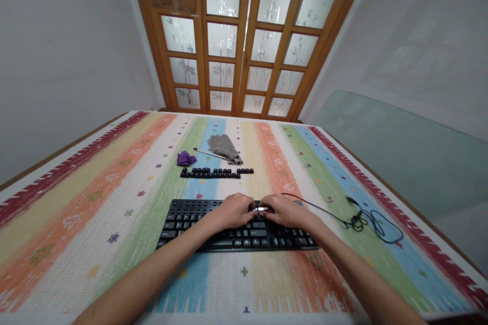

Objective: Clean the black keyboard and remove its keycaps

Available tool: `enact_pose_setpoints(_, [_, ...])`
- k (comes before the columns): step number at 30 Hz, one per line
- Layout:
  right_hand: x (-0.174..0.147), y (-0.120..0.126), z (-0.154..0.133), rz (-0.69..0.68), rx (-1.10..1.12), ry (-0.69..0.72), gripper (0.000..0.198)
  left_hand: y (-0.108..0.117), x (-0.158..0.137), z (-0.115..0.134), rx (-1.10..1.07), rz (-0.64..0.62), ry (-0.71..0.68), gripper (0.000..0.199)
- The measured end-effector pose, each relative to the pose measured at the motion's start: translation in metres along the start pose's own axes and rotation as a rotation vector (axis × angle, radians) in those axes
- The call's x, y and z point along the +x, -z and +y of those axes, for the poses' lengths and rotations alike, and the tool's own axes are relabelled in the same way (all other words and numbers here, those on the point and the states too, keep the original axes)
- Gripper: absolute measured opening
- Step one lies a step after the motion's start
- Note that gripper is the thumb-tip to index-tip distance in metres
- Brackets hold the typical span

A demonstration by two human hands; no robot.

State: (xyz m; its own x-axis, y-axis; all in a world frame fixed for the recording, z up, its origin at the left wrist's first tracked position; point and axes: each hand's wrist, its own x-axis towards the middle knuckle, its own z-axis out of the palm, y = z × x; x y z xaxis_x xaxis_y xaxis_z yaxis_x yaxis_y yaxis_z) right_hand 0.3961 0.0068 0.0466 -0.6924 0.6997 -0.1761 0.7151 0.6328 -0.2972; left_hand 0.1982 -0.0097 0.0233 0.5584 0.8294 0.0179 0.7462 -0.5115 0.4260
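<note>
A black keyboard [224,244] lies on the striped tablecloth in front of me, both hands over its upper middle. My left hand [237,209] has its fingers curled and closed near the top rows of keys. Facing it, my right hand [281,210] is closed too, fingertips almost meeting those of the left. Between the fingertips shows a small silvery-white piece [261,209], which both hands appear to touch; its kind is too small to make out. Loose black keycaps [213,172] sit in rows just beyond the keyboard.
Past the keycaps lie a purple cloth [186,158], a grey cloth [225,149] and a thin brush-like stick [206,152] partly under the grey cloth. A black cable [358,220] runs out to the right and lies coiled. A pale green panel [400,131] stands at the table's right side.
</note>
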Motion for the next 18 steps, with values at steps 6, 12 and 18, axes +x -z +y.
enact_pose_setpoints(6, [0.001, 0.003, -0.003, -0.074, -0.122, 0.050, 0.017, -0.007, -0.005, -0.001, 0.078, 0.064, -0.080, 0.018])
enact_pose_setpoints(12, [-0.001, -0.004, 0.002, -0.073, -0.261, 0.105, 0.023, -0.013, -0.006, -0.004, 0.138, 0.106, -0.171, 0.020])
enact_pose_setpoints(18, [0.000, -0.009, 0.005, -0.039, -0.348, 0.115, 0.024, -0.019, -0.003, -0.009, 0.166, 0.111, -0.203, 0.017])
